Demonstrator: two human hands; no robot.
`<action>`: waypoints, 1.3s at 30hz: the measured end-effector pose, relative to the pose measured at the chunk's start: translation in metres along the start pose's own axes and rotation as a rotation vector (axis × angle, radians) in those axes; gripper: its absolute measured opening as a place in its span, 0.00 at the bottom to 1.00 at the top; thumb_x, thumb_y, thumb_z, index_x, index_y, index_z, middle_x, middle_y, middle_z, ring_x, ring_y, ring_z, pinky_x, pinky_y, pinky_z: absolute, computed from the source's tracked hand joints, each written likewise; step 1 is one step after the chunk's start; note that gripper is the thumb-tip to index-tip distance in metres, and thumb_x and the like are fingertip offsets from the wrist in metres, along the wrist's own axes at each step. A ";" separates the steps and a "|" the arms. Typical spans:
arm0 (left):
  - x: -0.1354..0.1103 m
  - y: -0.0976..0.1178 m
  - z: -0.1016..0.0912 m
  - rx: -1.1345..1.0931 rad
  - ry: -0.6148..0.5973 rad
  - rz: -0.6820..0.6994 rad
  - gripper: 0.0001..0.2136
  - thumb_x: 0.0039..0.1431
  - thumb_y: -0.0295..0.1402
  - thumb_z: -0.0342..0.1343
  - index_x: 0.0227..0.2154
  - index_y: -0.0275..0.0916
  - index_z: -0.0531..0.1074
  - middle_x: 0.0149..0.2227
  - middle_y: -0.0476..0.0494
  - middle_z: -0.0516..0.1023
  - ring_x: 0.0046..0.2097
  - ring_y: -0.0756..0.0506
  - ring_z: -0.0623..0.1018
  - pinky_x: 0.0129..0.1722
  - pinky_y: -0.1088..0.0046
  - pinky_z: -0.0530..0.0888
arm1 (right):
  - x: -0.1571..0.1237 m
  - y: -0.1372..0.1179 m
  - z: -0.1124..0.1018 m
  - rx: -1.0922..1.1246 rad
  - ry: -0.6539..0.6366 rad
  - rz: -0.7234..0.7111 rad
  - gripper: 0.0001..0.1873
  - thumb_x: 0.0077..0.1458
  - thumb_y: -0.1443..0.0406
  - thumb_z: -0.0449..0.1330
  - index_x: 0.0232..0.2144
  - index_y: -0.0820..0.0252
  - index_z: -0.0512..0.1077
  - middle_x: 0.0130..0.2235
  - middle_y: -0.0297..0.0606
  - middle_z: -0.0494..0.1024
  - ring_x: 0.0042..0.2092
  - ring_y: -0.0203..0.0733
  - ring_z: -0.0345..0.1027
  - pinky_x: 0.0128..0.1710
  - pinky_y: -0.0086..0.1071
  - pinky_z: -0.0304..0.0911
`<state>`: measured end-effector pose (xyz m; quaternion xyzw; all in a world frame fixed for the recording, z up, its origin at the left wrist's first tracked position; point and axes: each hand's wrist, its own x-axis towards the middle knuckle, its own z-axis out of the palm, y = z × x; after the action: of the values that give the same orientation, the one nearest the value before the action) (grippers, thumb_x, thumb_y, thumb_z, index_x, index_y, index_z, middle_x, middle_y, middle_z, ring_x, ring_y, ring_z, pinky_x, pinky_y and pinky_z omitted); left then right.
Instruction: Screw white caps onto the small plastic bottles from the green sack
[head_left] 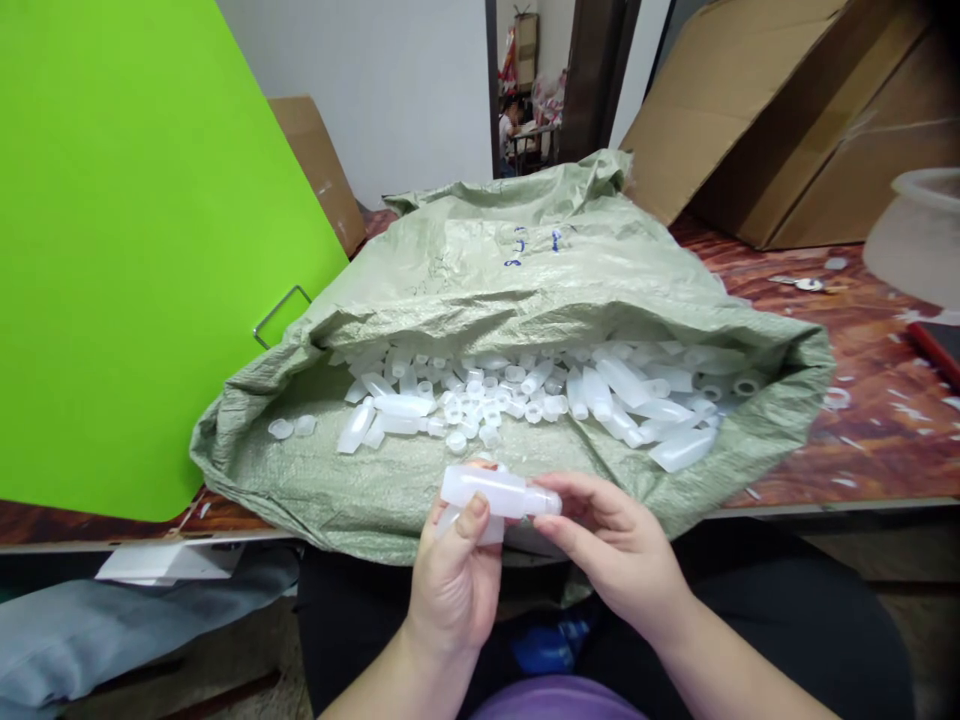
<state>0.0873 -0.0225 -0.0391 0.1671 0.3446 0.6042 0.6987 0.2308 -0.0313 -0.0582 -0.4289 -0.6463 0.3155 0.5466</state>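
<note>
Table point(874, 375) bore a sack point(442, 255), at whose near side the left hand point(454, 580) clasped a crosswise bottle point(495, 492), right hand point(622, 550) pinching its seemingly capped neck point(541, 501).

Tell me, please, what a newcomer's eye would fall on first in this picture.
Probably the bright green panel, which fills much of the left side. Next would come the open, pale green sack in the middle, with many small translucent white pieces heaped in its mouth. In front of it, at lower centre, the left hand and the right hand hold a white bottle between them.
</note>
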 end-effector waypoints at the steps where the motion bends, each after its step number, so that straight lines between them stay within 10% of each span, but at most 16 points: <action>1: 0.000 0.000 0.000 -0.002 -0.010 0.002 0.15 0.41 0.32 0.67 0.35 0.38 0.75 0.32 0.47 0.76 0.33 0.49 0.75 0.34 0.78 0.73 | 0.001 0.000 -0.002 -0.022 -0.016 -0.016 0.14 0.53 0.68 0.60 0.44 0.56 0.69 0.37 0.37 0.79 0.36 0.39 0.74 0.35 0.30 0.72; 6: 0.000 -0.002 -0.001 -0.025 -0.031 -0.003 0.13 0.44 0.30 0.65 0.35 0.36 0.74 0.33 0.46 0.75 0.34 0.49 0.75 0.34 0.77 0.73 | 0.002 -0.001 -0.008 -0.204 -0.023 -0.296 0.20 0.51 0.73 0.60 0.46 0.53 0.71 0.46 0.40 0.76 0.45 0.42 0.71 0.45 0.33 0.68; 9: 0.000 -0.002 -0.002 -0.012 -0.023 0.015 0.13 0.43 0.29 0.65 0.34 0.35 0.73 0.32 0.46 0.75 0.33 0.49 0.75 0.34 0.76 0.72 | 0.005 -0.003 -0.003 -0.004 -0.059 0.031 0.10 0.54 0.64 0.59 0.40 0.58 0.73 0.36 0.39 0.79 0.35 0.39 0.74 0.35 0.30 0.71; 13: -0.002 -0.003 -0.004 0.024 -0.064 0.004 0.13 0.44 0.31 0.65 0.35 0.35 0.73 0.31 0.46 0.75 0.33 0.49 0.74 0.35 0.75 0.71 | 0.007 -0.005 0.003 0.156 -0.191 0.446 0.29 0.62 0.52 0.41 0.27 0.63 0.73 0.18 0.35 0.72 0.20 0.36 0.67 0.21 0.28 0.66; 17: -0.002 -0.004 -0.007 0.001 -0.013 0.054 0.14 0.44 0.30 0.65 0.36 0.36 0.73 0.34 0.46 0.75 0.35 0.49 0.75 0.37 0.76 0.71 | 0.001 -0.001 0.002 -0.079 -0.037 0.144 0.18 0.55 0.55 0.56 0.44 0.60 0.68 0.40 0.42 0.75 0.38 0.42 0.70 0.39 0.34 0.67; 21: -0.001 -0.004 -0.009 0.014 -0.043 0.079 0.13 0.44 0.30 0.65 0.36 0.36 0.74 0.34 0.45 0.75 0.36 0.49 0.74 0.38 0.77 0.71 | -0.003 0.001 0.001 0.016 -0.198 0.238 0.13 0.61 0.59 0.48 0.40 0.58 0.68 0.25 0.33 0.71 0.26 0.36 0.67 0.27 0.28 0.65; 26: -0.002 -0.003 -0.011 0.022 -0.052 0.099 0.13 0.45 0.31 0.65 0.36 0.37 0.74 0.33 0.46 0.75 0.36 0.50 0.74 0.37 0.78 0.71 | -0.001 -0.002 0.005 -0.079 -0.095 0.041 0.15 0.54 0.58 0.58 0.43 0.59 0.66 0.38 0.40 0.73 0.38 0.41 0.68 0.39 0.34 0.64; 31: -0.005 -0.001 -0.013 0.089 -0.137 0.116 0.13 0.45 0.32 0.64 0.36 0.38 0.74 0.32 0.46 0.75 0.34 0.49 0.74 0.36 0.76 0.72 | 0.002 -0.007 0.011 0.109 -0.157 0.362 0.20 0.63 0.57 0.40 0.27 0.59 0.64 0.20 0.32 0.66 0.22 0.35 0.62 0.22 0.28 0.61; 35: -0.005 -0.001 -0.014 0.052 -0.041 0.136 0.13 0.44 0.31 0.65 0.35 0.38 0.75 0.33 0.46 0.75 0.35 0.49 0.74 0.36 0.76 0.71 | 0.002 -0.008 0.008 -0.237 -0.093 -0.103 0.13 0.56 0.62 0.55 0.43 0.59 0.63 0.38 0.41 0.72 0.37 0.40 0.67 0.36 0.33 0.64; 39: -0.007 -0.003 -0.015 0.059 -0.068 0.072 0.13 0.44 0.32 0.65 0.35 0.36 0.74 0.31 0.46 0.74 0.33 0.50 0.73 0.35 0.77 0.70 | 0.006 -0.012 0.003 -0.448 -0.103 -0.313 0.03 0.55 0.68 0.51 0.34 0.59 0.64 0.26 0.35 0.69 0.27 0.37 0.63 0.28 0.31 0.61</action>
<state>0.0791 -0.0325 -0.0503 0.2206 0.3322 0.6123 0.6827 0.2247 -0.0315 -0.0456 -0.4173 -0.7853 0.0982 0.4466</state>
